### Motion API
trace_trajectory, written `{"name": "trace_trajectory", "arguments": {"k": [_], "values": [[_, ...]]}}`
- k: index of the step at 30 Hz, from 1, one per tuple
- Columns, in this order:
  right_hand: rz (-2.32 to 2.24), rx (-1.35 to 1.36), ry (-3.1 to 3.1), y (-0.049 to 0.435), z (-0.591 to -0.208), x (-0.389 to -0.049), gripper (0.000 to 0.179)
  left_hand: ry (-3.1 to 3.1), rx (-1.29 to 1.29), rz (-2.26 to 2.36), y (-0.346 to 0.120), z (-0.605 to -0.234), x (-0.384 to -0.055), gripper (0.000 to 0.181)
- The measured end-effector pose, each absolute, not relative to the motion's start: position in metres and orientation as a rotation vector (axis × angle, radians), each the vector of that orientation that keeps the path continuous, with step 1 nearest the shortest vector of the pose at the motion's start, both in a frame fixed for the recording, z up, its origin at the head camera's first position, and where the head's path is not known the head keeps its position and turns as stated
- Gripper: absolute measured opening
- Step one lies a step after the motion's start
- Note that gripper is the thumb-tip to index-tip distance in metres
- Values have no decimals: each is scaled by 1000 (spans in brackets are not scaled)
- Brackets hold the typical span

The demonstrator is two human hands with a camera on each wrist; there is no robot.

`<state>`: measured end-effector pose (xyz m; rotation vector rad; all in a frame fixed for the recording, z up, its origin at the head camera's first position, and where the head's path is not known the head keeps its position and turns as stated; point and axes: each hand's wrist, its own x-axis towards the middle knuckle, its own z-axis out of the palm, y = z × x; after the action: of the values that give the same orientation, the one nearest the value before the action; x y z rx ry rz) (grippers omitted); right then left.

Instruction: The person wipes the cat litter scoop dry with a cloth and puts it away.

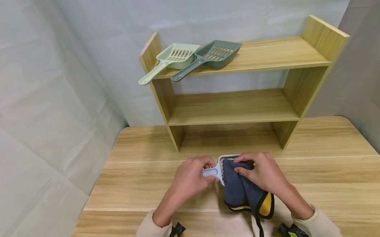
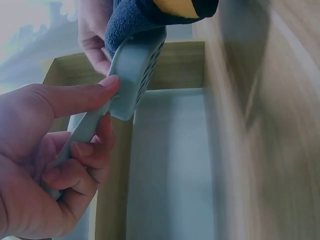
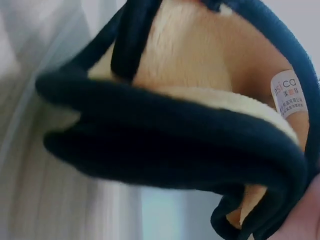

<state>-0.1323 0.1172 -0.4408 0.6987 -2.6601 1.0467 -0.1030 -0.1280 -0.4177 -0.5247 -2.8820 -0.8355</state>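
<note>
A light blue-grey litter scoop is held above the table, its slotted pan pointing right. My left hand grips its handle; in the left wrist view the thumb lies along the handle's top and the fingers curl beneath. A dark grey cloth with a yellow underside and black edging drapes over the pan, hiding most of it. My right hand pinches the cloth at the pan. In the right wrist view the folded cloth fills most of the picture, showing a white label.
A wooden shelf unit stands at the back of the wooden table. On its top board lie a pale green litter scoop and a dark green litter scoop, handles jutting over the front edge.
</note>
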Motion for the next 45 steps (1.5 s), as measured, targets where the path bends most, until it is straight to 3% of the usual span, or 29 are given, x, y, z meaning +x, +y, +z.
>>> {"name": "trace_trajectory", "arguments": {"k": [24, 45], "values": [[1165, 659, -2728, 126, -434, -135, 22, -2856, -491, -805, -136, -414, -107, 29], [965, 703, -2665, 128, -431, -132, 23, -2862, -459, -850, -139, -414, -108, 27]]}}
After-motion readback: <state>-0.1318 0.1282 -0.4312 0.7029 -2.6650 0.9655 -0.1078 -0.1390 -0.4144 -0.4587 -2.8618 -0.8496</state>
